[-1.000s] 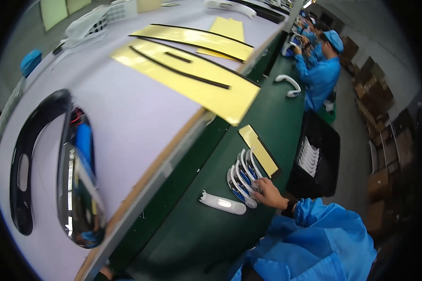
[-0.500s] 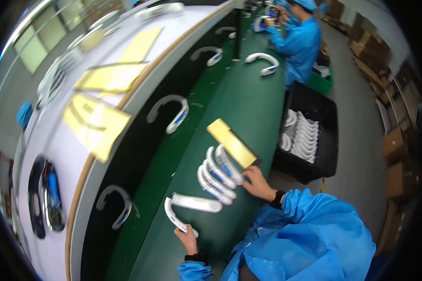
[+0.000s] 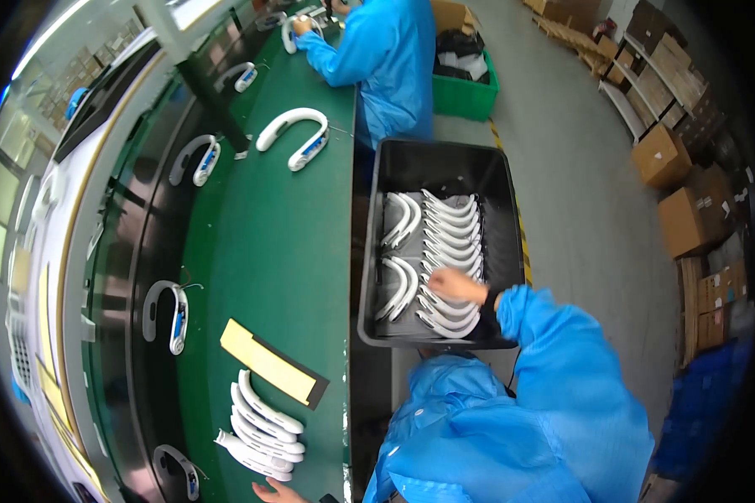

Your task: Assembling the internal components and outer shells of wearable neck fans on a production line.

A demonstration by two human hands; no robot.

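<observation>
At the lower edge, my left hand (image 3: 277, 493) is partly cut off, its fingers stretched out and apart beside a nested group of curved white plastic shells (image 3: 264, 432) on the green bench. No shell shows in its fingers. My right hand (image 3: 457, 287) reaches into a black bin (image 3: 441, 159) on the right, fingers curled down over a long row of curved white shells (image 3: 451, 222). What its fingertips grip, if anything, is hidden beneath them. Two smaller groups of shells, an upper one (image 3: 401, 220) and a lower one (image 3: 397, 287), lie left of that row.
A yellow-and-black strip (image 3: 268, 365) lies above the shells on the bench (image 3: 285, 251). A U-shaped neckband device (image 3: 298, 130) lies farther up; several others, like this one (image 3: 179, 318), line the left side. A person in blue (image 3: 386, 67) works beyond, near a green crate (image 3: 470, 96).
My view has swung right. My right hand has left the bench shells and gone into the bin. My left hand has let go of the curved shell, which now sits with the group.
</observation>
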